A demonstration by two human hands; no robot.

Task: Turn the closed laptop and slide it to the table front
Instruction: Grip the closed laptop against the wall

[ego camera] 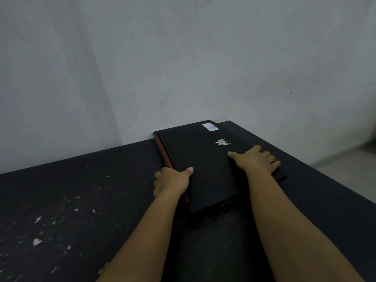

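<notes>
A closed black laptop lies on the dark table, at the back against the wall, with a short end towards me. It has a red strip along its left edge, a silver logo and a white sticker on the lid. My left hand grips the left long edge, thumb on the lid, fingers wrapped over the red strip. My right hand holds the right long edge, thumb on the lid and fingers curled over the side.
A grey wall rises right behind the table's back edge. The table's right edge runs diagonally, with pale floor beyond it. White scuffs and chips mark the table surface on the left.
</notes>
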